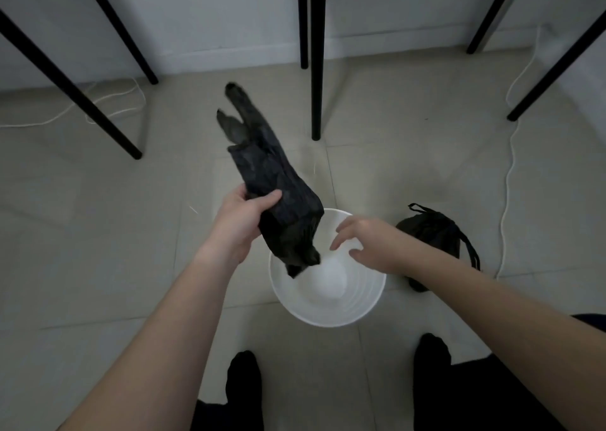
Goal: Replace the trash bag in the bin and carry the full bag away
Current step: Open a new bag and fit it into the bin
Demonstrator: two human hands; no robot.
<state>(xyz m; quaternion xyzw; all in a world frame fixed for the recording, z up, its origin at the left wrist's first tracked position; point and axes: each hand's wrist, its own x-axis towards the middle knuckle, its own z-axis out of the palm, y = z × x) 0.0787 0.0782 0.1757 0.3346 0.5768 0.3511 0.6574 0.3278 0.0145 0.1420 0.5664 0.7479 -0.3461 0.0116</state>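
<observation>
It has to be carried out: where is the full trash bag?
Head view: the full trash bag lies on the floor, right of the white bin, beyond the right hand.

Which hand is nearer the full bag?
Right. Right hand is over the bin, just left of the full bag; left hand, gripping the new bag, is farther left.

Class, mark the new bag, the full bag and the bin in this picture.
new bag (262,161), head view, crumpled middle
full bag (433,237), head view, bulging body
bin (328,319), head view, near rim
</observation>
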